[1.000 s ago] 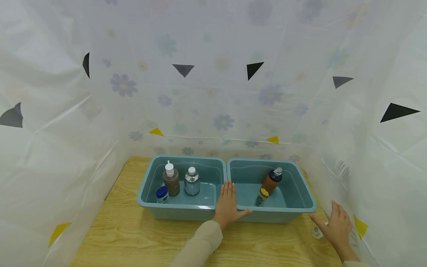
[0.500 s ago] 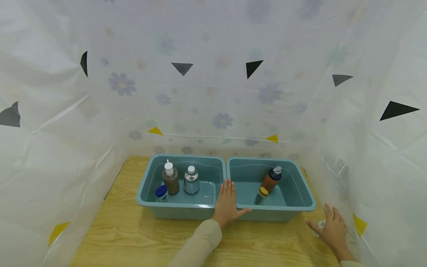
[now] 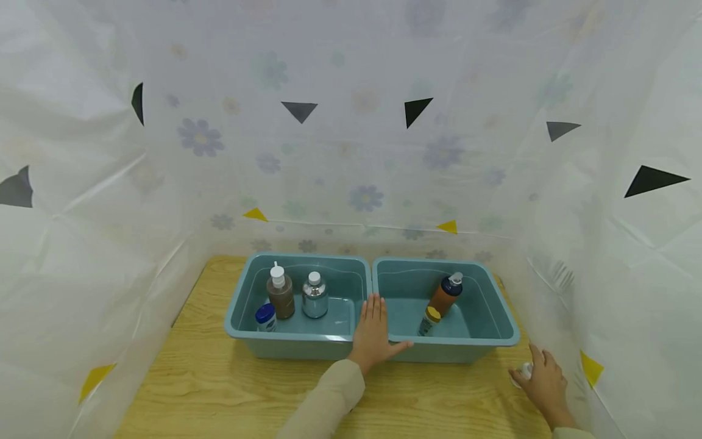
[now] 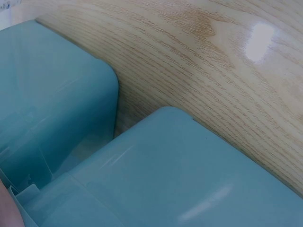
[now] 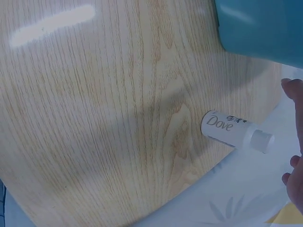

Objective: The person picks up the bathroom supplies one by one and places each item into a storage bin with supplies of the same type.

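The right hand [image 3: 543, 385] lies with loosely bent fingers over a small white plastic Dove bottle [image 5: 230, 130], which lies on its side near the right edge of the light wooden table [image 3: 219, 390]; whether the fingers already grip it I cannot tell. The left hand [image 3: 374, 334] rests flat, fingers straight, on the front rims where the left teal plastic tub [image 3: 247, 332] and the right teal plastic tub [image 3: 493, 338] meet.

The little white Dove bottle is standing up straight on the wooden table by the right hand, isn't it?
Not quite. The little white Dove bottle is lying on its side, not standing up. The right wrist view shows this plainly. It does lie on the wooden table, by the right hand.
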The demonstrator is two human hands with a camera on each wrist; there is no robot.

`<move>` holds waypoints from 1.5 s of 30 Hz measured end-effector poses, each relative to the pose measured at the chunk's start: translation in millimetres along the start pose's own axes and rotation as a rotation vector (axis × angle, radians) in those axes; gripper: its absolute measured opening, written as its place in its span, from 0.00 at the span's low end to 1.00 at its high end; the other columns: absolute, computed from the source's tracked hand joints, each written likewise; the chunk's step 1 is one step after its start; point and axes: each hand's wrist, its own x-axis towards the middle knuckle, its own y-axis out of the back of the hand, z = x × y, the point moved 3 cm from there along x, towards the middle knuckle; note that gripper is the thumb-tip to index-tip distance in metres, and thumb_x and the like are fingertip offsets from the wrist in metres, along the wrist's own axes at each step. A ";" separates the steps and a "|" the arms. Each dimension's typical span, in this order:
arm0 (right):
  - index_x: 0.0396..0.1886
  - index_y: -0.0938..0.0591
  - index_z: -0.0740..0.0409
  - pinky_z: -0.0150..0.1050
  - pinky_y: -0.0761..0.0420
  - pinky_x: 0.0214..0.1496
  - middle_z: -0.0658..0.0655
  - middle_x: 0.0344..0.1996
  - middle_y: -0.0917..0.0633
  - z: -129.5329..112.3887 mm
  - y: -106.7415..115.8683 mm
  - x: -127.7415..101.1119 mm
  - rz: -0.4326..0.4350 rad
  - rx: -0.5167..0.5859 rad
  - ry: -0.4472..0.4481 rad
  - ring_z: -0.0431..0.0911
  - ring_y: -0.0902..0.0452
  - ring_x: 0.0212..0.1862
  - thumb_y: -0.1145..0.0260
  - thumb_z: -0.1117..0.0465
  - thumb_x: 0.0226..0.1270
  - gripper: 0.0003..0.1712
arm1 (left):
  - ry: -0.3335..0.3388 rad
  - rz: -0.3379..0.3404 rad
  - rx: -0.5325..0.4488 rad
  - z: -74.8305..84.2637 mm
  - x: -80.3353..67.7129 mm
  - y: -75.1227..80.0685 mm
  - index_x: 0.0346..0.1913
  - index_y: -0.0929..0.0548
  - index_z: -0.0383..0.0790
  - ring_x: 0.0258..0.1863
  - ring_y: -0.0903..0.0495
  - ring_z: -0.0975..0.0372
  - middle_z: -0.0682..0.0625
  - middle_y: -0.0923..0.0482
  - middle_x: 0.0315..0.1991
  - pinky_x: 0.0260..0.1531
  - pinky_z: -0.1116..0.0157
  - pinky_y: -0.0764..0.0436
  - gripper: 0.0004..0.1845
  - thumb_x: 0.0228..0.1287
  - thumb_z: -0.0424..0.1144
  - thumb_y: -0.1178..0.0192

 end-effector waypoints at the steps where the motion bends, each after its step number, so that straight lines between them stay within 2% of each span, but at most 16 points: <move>1: 0.61 0.41 0.74 0.72 0.36 0.43 0.84 0.54 0.39 0.6 -0.8 0.6 -0.015 -0.004 -0.012 0.80 0.40 0.51 0.31 0.56 0.50 0.44 | -0.001 0.003 0.001 -0.2 0.3 -0.1 0.71 0.48 0.32 0.74 0.55 0.50 0.38 0.52 0.73 0.71 0.56 0.48 0.59 0.50 0.80 0.64; 9: 0.62 0.43 0.74 0.69 0.33 0.47 0.83 0.55 0.39 5.7 -6.0 4.3 -0.161 -0.002 -0.117 0.78 0.40 0.53 0.40 0.59 0.57 0.38 | -0.005 0.014 -0.001 -0.9 1.4 0.4 0.71 0.48 0.32 0.73 0.54 0.50 0.38 0.51 0.73 0.71 0.56 0.48 0.59 0.50 0.80 0.63; 16: 0.59 0.44 0.80 0.68 0.31 0.45 0.86 0.51 0.37 11.4 -6.8 1.7 -0.233 0.001 -0.125 0.78 0.37 0.50 0.43 0.60 0.60 0.35 | 0.007 -0.032 -0.006 0.4 0.8 2.5 0.72 0.49 0.33 0.74 0.56 0.50 0.38 0.52 0.73 0.71 0.56 0.49 0.59 0.50 0.80 0.63; 23: 0.59 0.42 0.80 0.67 0.31 0.48 0.86 0.52 0.37 15.4 -11.3 2.2 -0.241 0.011 -0.134 0.77 0.37 0.51 0.45 0.62 0.61 0.33 | 0.009 -0.031 -0.005 0.4 0.6 3.2 0.71 0.48 0.32 0.74 0.56 0.50 0.38 0.52 0.73 0.71 0.56 0.48 0.59 0.50 0.80 0.63; 34: 0.60 0.45 0.79 0.67 0.34 0.52 0.85 0.54 0.42 15.2 -16.7 5.5 -0.224 0.060 -0.234 0.78 0.41 0.54 0.46 0.59 0.63 0.35 | 0.003 0.004 -0.009 -0.5 0.7 2.0 0.71 0.47 0.32 0.74 0.54 0.50 0.38 0.51 0.73 0.71 0.56 0.47 0.59 0.50 0.79 0.62; 41: 0.60 0.46 0.79 0.67 0.34 0.52 0.85 0.53 0.42 15.1 -20.1 11.1 -0.192 0.058 -0.280 0.79 0.41 0.53 0.45 0.61 0.60 0.35 | 0.008 -0.038 -0.022 0.0 0.7 6.0 0.71 0.49 0.32 0.74 0.56 0.50 0.38 0.53 0.73 0.71 0.57 0.48 0.59 0.50 0.79 0.62; 45: 0.60 0.46 0.79 0.66 0.34 0.54 0.84 0.53 0.42 16.8 -21.3 12.5 -0.203 0.056 -0.309 0.78 0.41 0.53 0.45 0.61 0.60 0.36 | 0.008 -0.048 -0.013 0.2 0.6 7.9 0.71 0.48 0.32 0.74 0.55 0.50 0.38 0.52 0.73 0.71 0.57 0.48 0.59 0.50 0.79 0.62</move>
